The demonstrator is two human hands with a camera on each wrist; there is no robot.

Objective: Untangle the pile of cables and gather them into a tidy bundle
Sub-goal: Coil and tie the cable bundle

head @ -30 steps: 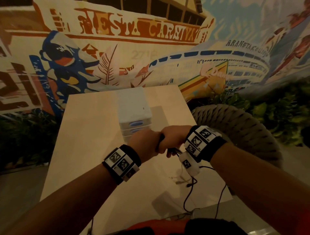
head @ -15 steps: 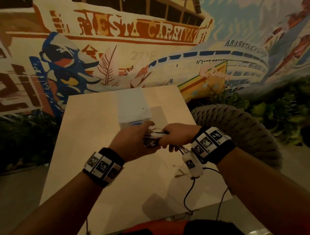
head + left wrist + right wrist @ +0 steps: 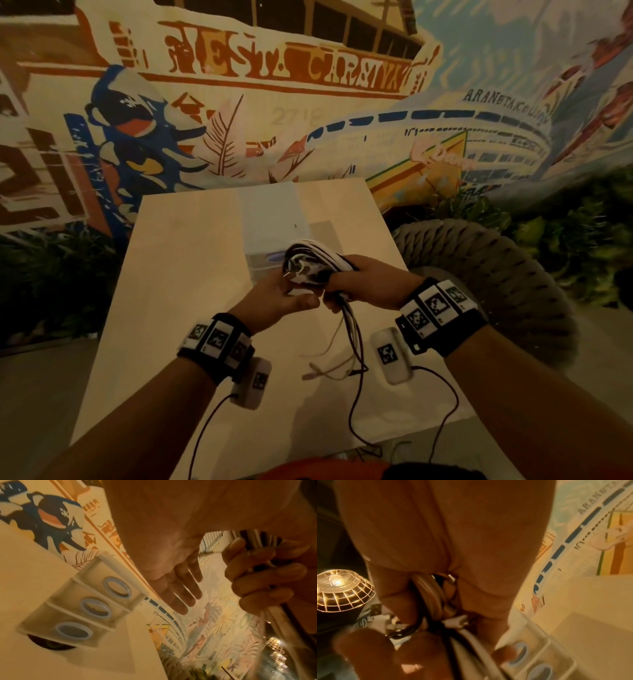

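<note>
A bundle of white and black cables (image 3: 313,262) is looped together above the wooden table (image 3: 191,274). My right hand (image 3: 358,286) grips the bundle at its middle, and its curled fingers (image 3: 265,581) wrap the cords (image 3: 433,601). Several loose cable tails (image 3: 352,339) hang from that fist, their ends lying on the table. My left hand (image 3: 284,301) sits just left of and below the bundle. Its fingers (image 3: 180,592) are straight and hold nothing. A metal plug end (image 3: 289,274) pokes out of the bundle beside them.
A white drawer box (image 3: 274,219) with blue ring handles (image 3: 96,607) stands on the table just behind the hands. A woven rope seat (image 3: 496,274) is at the table's right. A caged lamp (image 3: 339,588) glows overhead. Thin black sensor leads (image 3: 445,404) trail from both wrists.
My left hand has let go of the bundle, opened and dropped slightly toward me. The right hand has turned, so the cable loops now stick up out of its fist.
</note>
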